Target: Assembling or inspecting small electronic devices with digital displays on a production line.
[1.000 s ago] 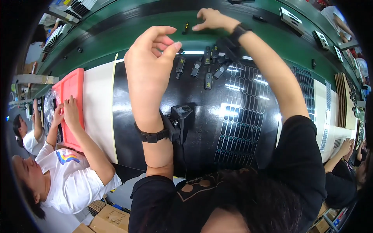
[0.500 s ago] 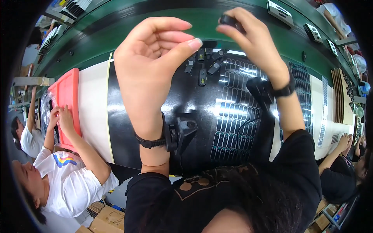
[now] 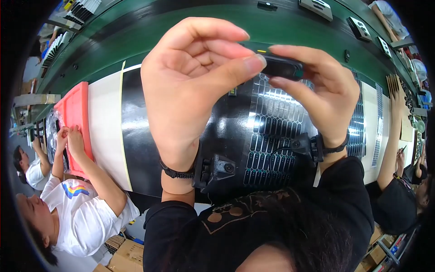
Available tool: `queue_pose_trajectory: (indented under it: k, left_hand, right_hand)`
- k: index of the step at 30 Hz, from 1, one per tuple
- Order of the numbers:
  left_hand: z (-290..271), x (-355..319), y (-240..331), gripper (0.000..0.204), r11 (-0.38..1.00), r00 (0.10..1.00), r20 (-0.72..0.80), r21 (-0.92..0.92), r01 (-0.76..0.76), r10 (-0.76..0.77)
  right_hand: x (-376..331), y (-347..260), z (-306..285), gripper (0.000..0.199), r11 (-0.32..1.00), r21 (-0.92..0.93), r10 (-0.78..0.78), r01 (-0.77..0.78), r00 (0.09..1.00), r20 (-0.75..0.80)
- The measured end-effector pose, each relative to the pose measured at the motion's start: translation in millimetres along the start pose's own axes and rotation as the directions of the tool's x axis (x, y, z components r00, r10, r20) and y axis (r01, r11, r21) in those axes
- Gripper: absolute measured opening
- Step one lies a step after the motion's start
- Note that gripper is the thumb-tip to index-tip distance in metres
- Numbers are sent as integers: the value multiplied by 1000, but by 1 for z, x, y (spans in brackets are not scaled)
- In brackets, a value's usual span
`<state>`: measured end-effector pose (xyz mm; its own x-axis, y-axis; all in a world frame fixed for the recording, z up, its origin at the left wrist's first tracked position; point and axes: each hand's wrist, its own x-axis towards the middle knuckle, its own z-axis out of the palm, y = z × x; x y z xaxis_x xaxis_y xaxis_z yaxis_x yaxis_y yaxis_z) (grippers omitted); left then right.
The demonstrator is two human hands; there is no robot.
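My right hand (image 3: pixel 324 84) pinches a small black oblong gadget (image 3: pixel 281 67) between thumb and fingers, above the work surface. The gadget is glossy with rounded ends. My left hand (image 3: pixel 190 77) is raised beside it, index finger and thumb apart. Its thumb tip overlaps the gadget's left end in view; I cannot tell if it touches. Below, partly hidden by my left hand, a similar black gadget with a lit display (image 3: pixel 232 91) lies on the black mat (image 3: pixel 226 122). Sheets of dark oblong stickers (image 3: pixel 267 158) lie on the mat to the right.
A green conveyor belt (image 3: pixel 181 11) runs along the far side, carrying white trays (image 3: pixel 317 8) and a small black gadget (image 3: pixel 347 55). At left, a co-worker's hands (image 3: pixel 74 138) are at a red tray (image 3: pixel 78 106). Another person's arm (image 3: pixel 395 131) reaches in at right.
My right hand has come down and nearer with the gadget, bringing it beside my left thumb. My left hand has shifted slightly right. The co-worker at right now reaches farther forward.
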<state>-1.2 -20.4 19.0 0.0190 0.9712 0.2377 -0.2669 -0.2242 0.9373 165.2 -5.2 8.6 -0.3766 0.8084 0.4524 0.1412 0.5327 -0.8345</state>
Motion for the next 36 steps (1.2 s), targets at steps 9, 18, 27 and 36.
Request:
queue_pose_trajectory:
  k: [9,18,27,36]
  left_hand:
    - [8,-3,-7,27,996,996,-34,42,-78,79]
    - [8,5,-17,16,929,999,22,367,-52,47]
    - [-5,21,-40,14,808,996,-11,585,78,-88]
    - [-68,124,-109,38,41,984,-165,986,162,70]
  right_hand:
    - [-4,1,-1,29,993,-88,-76,74,997,-18]
    - [-2,9,-3,24,996,-89,-30,23,997,-77]
    - [19,36,-3,22,906,213,349,-366,930,117]
    - [76,123,-54,53,775,-599,295,-201,953,63]
